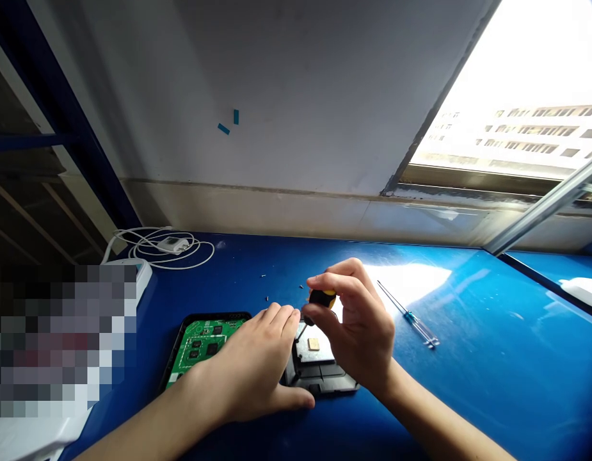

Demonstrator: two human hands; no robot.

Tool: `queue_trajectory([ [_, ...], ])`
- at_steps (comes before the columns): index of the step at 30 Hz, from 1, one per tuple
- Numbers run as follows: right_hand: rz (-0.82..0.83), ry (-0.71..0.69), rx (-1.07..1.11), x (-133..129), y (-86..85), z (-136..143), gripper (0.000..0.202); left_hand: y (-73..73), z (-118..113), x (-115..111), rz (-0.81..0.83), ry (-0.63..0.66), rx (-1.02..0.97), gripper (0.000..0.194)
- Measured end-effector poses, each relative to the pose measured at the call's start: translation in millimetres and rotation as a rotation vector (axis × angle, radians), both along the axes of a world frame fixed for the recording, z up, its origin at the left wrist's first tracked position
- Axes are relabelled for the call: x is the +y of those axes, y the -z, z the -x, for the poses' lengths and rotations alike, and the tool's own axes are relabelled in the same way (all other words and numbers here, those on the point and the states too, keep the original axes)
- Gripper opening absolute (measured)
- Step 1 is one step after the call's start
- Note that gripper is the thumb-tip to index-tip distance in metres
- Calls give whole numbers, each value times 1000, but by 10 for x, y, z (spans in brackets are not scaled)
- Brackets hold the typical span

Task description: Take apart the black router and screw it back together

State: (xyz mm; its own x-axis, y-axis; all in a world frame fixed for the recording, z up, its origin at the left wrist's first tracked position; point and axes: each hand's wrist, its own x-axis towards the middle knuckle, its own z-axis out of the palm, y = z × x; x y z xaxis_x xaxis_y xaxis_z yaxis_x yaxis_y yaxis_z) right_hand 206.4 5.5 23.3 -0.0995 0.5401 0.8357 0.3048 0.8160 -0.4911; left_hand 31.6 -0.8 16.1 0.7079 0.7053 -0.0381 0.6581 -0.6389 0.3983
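Observation:
My right hand [356,320] pinches a small screwdriver [322,298] with a black and yellow handle. Its thin shaft slants down to a corner of a silver metal plate [317,353] with a small tan square pad [313,344]. The plate lies on a black plastic housing [331,382]. My left hand [260,358] spans the housing's left side, with fingers together at the far edge and thumb stretched along the near edge. Partly under my left hand and forearm, a green circuit board [200,346] sits in a black tray-like shell [173,355]; part of it is hidden.
Several tiny screws [267,298] lie beyond my hands on the blue table [492,358]. A clear-handled screwdriver [413,320] is at the right. White cable with a charger [175,244] coils at the back left, beside a white device [75,416], partly blurred. A wall and window stand behind.

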Motion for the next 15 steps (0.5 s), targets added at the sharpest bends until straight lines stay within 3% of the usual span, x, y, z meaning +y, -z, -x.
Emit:
queue_trajectory([
  [3, -12, 9, 6, -34, 10, 5, 34, 13, -5, 8, -12, -1, -2, 75],
  [10, 34, -151, 19, -77, 71, -5, 32, 40, 6, -6, -13, -4, -20, 73],
  [15, -10, -46, -3, -62, 22, 31, 29, -35, 9, -15, 31, -6, -21, 70],
])
